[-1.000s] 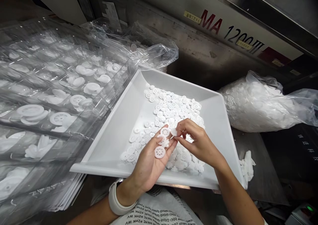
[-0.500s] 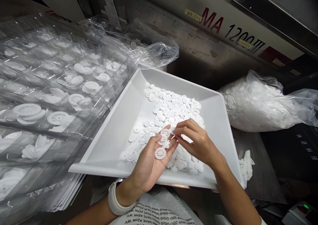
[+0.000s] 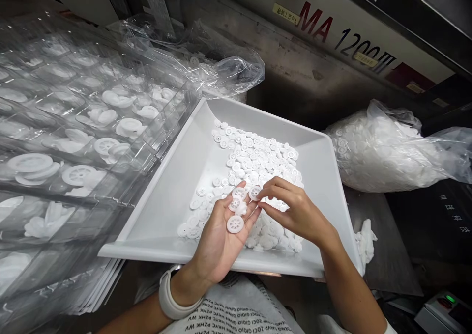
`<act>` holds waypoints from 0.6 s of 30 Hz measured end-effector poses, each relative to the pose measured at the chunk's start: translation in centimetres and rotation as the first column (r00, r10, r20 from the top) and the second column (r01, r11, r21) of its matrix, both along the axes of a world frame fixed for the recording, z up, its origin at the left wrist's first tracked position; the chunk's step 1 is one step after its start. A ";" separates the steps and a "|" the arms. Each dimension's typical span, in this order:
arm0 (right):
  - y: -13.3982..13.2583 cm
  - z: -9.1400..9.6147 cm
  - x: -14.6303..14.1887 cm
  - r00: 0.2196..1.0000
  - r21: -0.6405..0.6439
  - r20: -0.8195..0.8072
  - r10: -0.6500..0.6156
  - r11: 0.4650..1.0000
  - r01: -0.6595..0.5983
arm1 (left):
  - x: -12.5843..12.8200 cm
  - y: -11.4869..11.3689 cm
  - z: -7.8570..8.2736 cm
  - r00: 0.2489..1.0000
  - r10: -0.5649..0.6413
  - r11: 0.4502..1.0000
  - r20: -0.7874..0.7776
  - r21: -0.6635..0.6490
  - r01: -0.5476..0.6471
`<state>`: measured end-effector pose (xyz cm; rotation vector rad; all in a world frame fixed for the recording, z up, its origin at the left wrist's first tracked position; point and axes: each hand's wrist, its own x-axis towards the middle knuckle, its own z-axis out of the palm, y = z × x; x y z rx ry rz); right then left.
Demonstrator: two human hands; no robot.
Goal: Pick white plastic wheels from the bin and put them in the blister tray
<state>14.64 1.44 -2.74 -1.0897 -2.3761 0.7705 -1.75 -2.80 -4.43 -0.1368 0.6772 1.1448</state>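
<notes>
Looking down past an MA 1200III machine [image 3: 350, 44], I've got clear plastic blister trays [image 3: 73, 103] on the left, a stuffed plastic bag of white parts [image 3: 383, 152] on the right, and a white plastic tray [image 3: 147, 253] between them, heaped with little white spoked wheels [image 3: 254, 162]. The left hand [image 3: 217, 240] is open palm-up over the tray, with three wheels [image 3: 235, 224] lying on it and its fingers [image 3: 251, 217] apart. Right beside it, the right hand [image 3: 298, 213] has its fingers [image 3: 273, 189] together, pinching one more wheel [image 3: 254, 192].
</notes>
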 end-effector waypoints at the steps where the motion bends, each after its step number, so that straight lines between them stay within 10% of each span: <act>1: 0.0 0.0 0.0 1.000 -0.014 0.000 -0.002 1.000 0.002 | 0.0 0.0 0.0 1.000 0.003 1.000 0.001 0.003 -0.003; 18: -0.2 -0.2 -0.4 0.992 -0.076 0.002 -0.122 0.990 0.122 | 0.3 0.1 -0.1 0.999 0.034 0.999 -0.013 -0.008 -0.035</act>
